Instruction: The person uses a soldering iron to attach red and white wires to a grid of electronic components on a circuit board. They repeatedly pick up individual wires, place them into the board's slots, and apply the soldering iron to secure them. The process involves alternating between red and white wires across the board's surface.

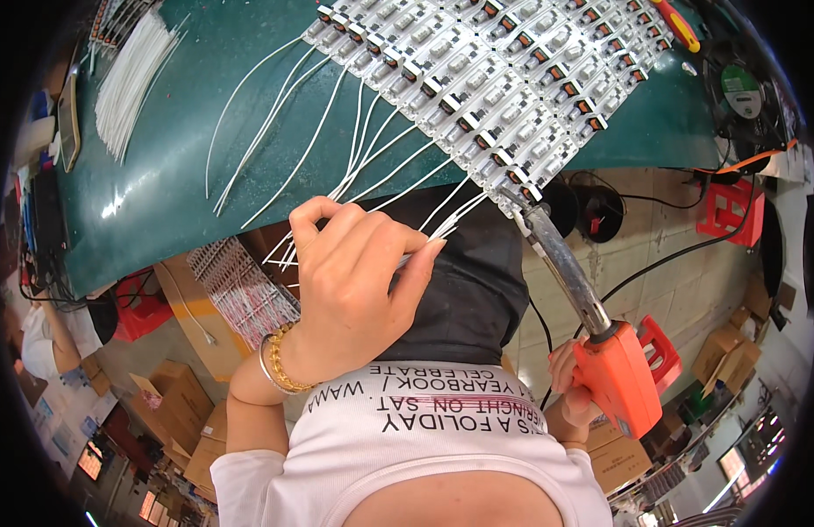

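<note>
Clearly, in the head view, the left hand (350, 272) has its fingers pinched on white wires (460, 213) just off the near edge of the tabletop (179, 193). The right hand (577, 406) wraps its fingers around an orange gun-shaped tool (619, 378), its tip at the corner of the component panel (504, 97) jutting past that edge. Green surface separates these wires from a wire bundle (135, 83).

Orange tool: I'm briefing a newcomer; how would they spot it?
On the green table, find the pale panel. From its nearest corner, a metal barrel slopes down to the orange tool in the right hand. That barrel sets it apart from the red stool behind.
</note>
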{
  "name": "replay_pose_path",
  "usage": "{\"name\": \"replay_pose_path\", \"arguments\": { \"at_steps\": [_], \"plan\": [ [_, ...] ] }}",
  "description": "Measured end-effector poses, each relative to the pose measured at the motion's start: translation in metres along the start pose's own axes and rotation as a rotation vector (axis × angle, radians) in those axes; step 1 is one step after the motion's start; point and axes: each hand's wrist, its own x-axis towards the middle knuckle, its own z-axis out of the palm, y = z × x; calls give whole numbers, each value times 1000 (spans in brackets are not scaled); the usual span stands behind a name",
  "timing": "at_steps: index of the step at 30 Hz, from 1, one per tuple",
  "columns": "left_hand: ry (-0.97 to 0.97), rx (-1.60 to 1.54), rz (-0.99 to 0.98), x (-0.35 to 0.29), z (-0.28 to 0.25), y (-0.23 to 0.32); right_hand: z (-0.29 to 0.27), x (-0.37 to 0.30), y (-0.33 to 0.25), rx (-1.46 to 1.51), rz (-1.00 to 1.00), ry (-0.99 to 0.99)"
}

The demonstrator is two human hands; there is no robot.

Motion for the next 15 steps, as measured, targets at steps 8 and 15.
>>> {"name": "replay_pose_path", "arguments": {
  "at_steps": [8,15],
  "plan": [
    [5,-28,15,0,3,2,1,9,4,252,-271,-3],
    [22,3,34,-3,8,5,4,10,8,317,-355,-10]
  ]
}}
